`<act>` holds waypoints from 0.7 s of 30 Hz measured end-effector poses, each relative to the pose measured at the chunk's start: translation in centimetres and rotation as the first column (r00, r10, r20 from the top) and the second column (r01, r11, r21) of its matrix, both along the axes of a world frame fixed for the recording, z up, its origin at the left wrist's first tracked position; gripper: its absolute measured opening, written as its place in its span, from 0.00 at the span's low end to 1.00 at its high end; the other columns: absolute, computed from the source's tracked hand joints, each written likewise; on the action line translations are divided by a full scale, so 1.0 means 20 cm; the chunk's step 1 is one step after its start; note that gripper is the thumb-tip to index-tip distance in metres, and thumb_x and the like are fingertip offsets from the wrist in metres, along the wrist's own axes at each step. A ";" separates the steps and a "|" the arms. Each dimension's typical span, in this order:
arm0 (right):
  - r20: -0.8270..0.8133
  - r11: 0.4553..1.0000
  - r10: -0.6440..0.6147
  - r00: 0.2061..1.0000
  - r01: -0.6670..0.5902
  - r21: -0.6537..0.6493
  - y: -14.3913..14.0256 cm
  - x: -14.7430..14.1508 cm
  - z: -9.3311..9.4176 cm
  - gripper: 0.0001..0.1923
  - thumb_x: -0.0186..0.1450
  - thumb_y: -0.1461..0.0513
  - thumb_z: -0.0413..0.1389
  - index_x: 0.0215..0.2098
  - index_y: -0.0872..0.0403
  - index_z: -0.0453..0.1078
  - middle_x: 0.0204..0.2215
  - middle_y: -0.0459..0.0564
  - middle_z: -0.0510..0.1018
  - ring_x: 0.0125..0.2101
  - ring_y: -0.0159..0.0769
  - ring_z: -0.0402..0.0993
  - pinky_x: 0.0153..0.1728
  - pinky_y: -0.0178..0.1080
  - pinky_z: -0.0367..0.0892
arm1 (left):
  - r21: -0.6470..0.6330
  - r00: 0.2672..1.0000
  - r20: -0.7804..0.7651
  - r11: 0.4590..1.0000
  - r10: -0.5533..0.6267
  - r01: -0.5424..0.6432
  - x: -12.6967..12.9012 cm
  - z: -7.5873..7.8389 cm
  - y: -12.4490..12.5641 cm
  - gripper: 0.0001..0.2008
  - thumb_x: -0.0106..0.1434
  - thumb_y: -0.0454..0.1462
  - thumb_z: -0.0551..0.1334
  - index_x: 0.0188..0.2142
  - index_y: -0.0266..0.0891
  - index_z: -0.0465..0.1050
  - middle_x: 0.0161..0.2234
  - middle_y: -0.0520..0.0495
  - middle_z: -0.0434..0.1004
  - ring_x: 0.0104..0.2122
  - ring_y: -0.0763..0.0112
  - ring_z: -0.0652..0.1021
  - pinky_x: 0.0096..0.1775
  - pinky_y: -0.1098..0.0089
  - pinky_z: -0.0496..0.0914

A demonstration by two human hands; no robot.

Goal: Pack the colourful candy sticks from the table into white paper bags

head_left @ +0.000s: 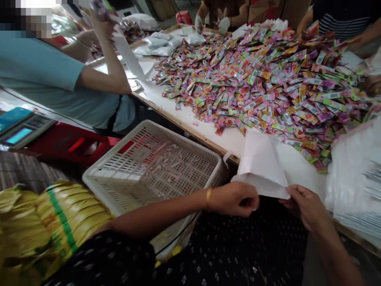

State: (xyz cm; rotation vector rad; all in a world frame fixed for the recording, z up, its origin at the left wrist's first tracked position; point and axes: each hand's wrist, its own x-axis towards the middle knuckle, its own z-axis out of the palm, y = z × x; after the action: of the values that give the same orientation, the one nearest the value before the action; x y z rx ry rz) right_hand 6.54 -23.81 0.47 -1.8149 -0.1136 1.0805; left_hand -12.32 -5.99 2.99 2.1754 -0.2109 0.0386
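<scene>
- The left hand (235, 198) and the right hand (306, 206) both pinch the near edge of a white plastic bag (262, 167), one at each corner, fingers closed on the film — a grip that looks meant to part the mouth of the bag.
- The bag lies half on the bench (190, 119), its far end resting on the white top and its open end hanging over the near edge, just above the person's lap.
- A heap of small colourful sachets (268, 83) covers most of the bench, the nearest ones lying just beyond the bag, within easy reach.
- A stack of clear bags (357, 186) sits at the right, close beside the right hand.
- A white slatted basket (154, 167) stands to the left, below bench level, touching the left forearm; a yellow sack (59, 222) lies beside it.
- Round the bench other people work — one in a blue shirt (44, 75) at the left, gloved hands (223, 24) at the far end. A scale (20, 129) rests on a red stool (74, 143).
</scene>
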 end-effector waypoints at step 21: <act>0.847 0.559 0.361 -0.390 -0.636 -0.531 -0.16 0.29 -0.15 0.34 0.68 0.69 0.44 0.69 0.47 0.43 0.66 0.48 0.55 0.67 0.44 0.44 0.62 0.52 0.54 | 0.583 0.922 0.375 0.798 -0.101 -0.150 0.12 -0.46 0.12 0.21 0.69 0.37 0.50 0.60 0.43 0.63 0.61 0.43 0.64 0.66 0.61 0.54 0.65 0.56 0.51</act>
State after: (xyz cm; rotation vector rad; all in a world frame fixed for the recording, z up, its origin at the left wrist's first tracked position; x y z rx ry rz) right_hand 12.25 -27.08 -2.61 -1.9052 -2.2239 -0.1697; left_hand -9.99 -3.53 -6.27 2.8009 -0.4751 0.4884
